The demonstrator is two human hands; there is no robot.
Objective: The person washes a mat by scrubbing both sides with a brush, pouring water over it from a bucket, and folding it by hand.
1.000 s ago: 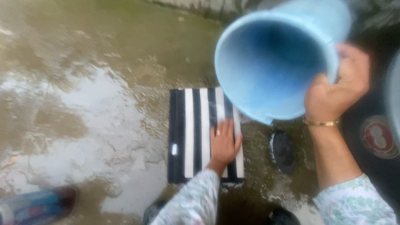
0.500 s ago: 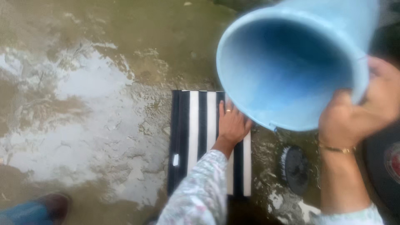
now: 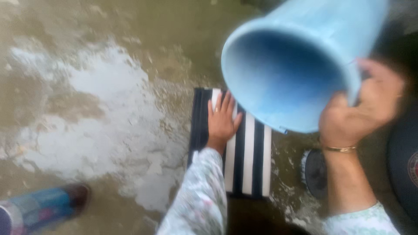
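Wet, soapy floor (image 3: 87,109) is lying under a striped cloth (image 3: 250,165).
Left hand (image 3: 222,122) is pressing flat, unclenched, on the cloth, likely limp and slippery; right hand (image 3: 361,111) is clasping the tipped bucket (image 3: 300,65) by its rim, likely light.

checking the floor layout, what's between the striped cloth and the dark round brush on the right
In the head view, only a strip of wet, foamy ground separates the striped cloth from the brush; no object lies there.
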